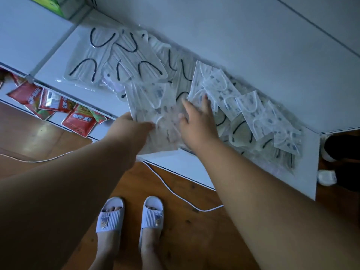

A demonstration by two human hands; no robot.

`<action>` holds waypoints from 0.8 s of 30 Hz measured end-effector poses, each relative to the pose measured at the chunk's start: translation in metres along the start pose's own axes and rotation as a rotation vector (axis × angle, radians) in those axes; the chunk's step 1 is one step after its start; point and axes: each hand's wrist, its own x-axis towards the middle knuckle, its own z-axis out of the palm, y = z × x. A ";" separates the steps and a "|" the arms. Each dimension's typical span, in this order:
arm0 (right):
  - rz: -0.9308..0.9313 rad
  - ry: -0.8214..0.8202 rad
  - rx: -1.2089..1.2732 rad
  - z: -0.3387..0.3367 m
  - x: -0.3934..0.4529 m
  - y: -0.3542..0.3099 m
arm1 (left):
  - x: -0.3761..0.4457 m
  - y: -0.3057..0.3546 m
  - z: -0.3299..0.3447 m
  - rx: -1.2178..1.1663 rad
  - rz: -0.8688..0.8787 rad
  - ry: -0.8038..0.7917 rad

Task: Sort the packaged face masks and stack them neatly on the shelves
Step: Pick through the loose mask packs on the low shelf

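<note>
While the left hand (128, 123) grips the near-left corner of a patterned mask packet (155, 115) at the shelf's (58, 61) front edge, the right hand (196, 121) lies on that packet's right side, fingers spread and fairly straight. Behind them, packaged masks with black ear loops (103, 55) overlap toward the shelf's left end; a jumble of patterned and black-looped packets (253, 121) runs to its right end. Red snack packets (79, 121) lie on the lower shelf, a white cable (175, 193) on the wooden floor.
</note>
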 end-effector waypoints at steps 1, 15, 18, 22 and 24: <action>0.072 -0.085 -0.105 -0.002 0.008 0.006 | 0.001 0.000 0.000 -0.011 -0.001 -0.014; 0.101 -0.069 -0.337 -0.002 0.005 0.009 | 0.002 0.000 0.004 0.077 -0.026 -0.002; 0.073 -0.004 -0.525 -0.002 0.013 0.007 | 0.001 -0.002 0.001 0.118 -0.021 0.021; 0.044 0.083 -0.536 -0.006 0.020 0.007 | -0.003 0.001 0.002 0.131 -0.016 0.011; 0.035 0.125 -0.464 -0.007 0.020 0.010 | -0.005 0.004 0.003 0.131 -0.011 0.001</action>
